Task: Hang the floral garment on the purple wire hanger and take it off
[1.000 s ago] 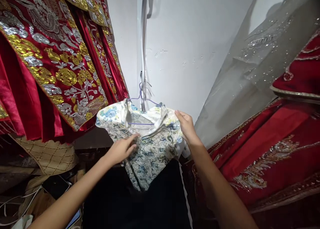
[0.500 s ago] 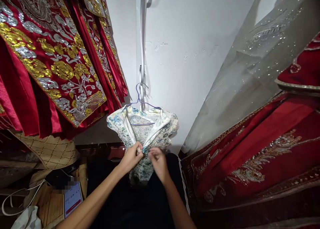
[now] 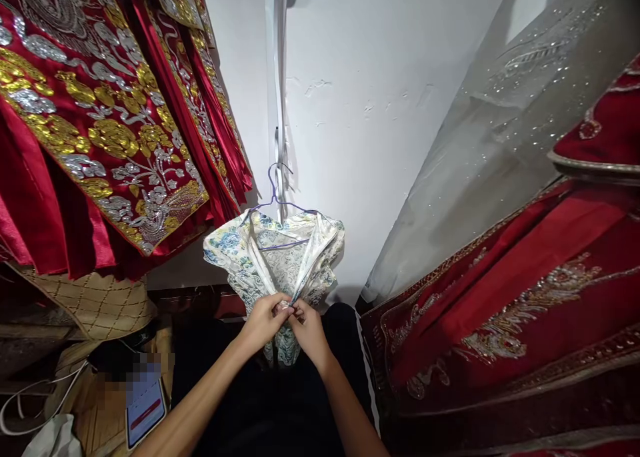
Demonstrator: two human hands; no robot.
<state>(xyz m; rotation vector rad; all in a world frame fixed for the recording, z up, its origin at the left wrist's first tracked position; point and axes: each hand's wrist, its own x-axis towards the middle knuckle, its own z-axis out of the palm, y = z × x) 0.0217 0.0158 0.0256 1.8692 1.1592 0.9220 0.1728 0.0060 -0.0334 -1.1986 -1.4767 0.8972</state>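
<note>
A small cream garment with blue and green floral brocade (image 3: pixel 235 250) hangs on a thin purple wire hanger (image 3: pixel 274 190) in front of a white wall. My left hand (image 3: pixel 264 320) and my right hand (image 3: pixel 306 327) meet at the garment's front opening, just below the chest. Both pinch the two fabric edges together there, fingertips touching. What lies between the fingertips is too small to make out.
Red robes with gold and silver embroidery (image 3: pixel 100 124) hang at the left. More red embroidered cloth (image 3: pixel 505 304) and a grey sequinned veil (image 3: pixel 500 124) fill the right. A phone (image 3: pixel 145 410), a woven bag (image 3: pixel 95 304) and white cables (image 3: pixel 30 404) lie at the lower left.
A second ago my hands were apart on the garment's sides. They came together at its front opening, and now pinch the edges closer, with the garment drawn narrower.
</note>
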